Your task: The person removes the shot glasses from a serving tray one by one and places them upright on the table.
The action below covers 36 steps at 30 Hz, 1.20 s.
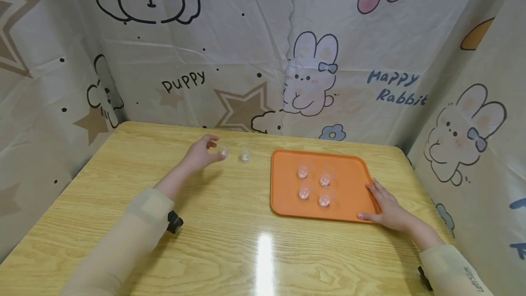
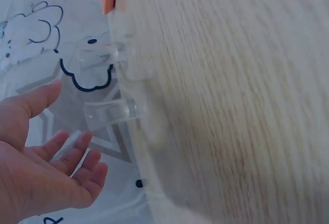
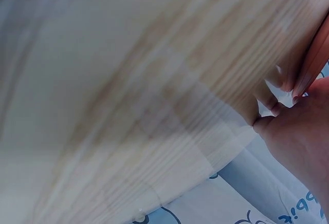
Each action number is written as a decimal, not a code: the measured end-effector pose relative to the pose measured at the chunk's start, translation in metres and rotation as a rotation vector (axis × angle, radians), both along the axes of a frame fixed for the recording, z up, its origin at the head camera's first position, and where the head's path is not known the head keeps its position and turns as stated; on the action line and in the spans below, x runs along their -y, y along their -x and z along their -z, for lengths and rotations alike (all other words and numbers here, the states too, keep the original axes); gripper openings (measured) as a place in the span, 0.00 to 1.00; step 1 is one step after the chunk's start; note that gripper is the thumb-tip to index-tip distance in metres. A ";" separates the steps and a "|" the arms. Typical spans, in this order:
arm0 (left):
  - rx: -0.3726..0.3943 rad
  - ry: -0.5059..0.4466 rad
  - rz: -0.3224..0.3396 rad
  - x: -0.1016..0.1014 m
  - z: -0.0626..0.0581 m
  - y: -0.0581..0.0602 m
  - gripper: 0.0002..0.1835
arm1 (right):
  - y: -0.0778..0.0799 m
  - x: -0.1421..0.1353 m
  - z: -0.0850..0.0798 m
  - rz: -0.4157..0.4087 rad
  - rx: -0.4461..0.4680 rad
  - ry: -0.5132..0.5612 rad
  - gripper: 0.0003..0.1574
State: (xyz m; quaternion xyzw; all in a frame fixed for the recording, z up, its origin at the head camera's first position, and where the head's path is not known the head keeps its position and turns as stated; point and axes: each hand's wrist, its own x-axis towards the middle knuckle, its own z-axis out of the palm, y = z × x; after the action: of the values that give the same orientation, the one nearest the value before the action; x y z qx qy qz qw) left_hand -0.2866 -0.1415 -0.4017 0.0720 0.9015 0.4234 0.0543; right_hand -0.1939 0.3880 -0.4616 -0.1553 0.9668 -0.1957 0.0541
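My left hand [image 1: 201,153] reaches over the table's far side, thumb and fingers apart around a small clear cup [image 1: 223,151]. In the left wrist view a gap shows between the fingers and this upright cup [image 2: 110,112]. A second clear cup [image 1: 245,154] stands just to its right. My right hand [image 1: 388,209] grips the right edge of an orange tray [image 1: 283,204], thumb over the rim near the front corner. Several similar clear cups [image 1: 324,198] stand grouped in the middle of the tray. In the right wrist view, part of the right hand [image 3: 300,124] is cut off.
The wooden table [image 1: 213,250] meets a printed cloth [image 1: 242,58] at its back and sides. The tray lies on the table's right half. A bright light reflection [image 1: 264,264] falls near the front.
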 end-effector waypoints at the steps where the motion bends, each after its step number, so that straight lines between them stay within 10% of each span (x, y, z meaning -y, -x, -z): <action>1: -0.007 0.006 0.002 0.000 -0.001 -0.002 0.34 | 0.000 0.000 0.000 0.000 0.003 0.000 0.61; 19: -0.087 -0.034 0.070 -0.030 -0.013 -0.044 0.33 | -0.002 0.001 -0.003 0.011 0.021 0.006 0.61; 36: -0.143 -0.144 0.154 -0.085 -0.007 -0.057 0.32 | -0.003 0.003 -0.007 0.010 0.023 0.003 0.61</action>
State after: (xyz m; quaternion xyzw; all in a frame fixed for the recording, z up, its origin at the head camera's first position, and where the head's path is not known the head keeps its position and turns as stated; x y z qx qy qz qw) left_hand -0.2294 -0.0567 -0.3949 0.1746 0.8622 0.4753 0.0168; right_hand -0.1908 0.3847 -0.4548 -0.1483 0.9666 -0.1990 0.0640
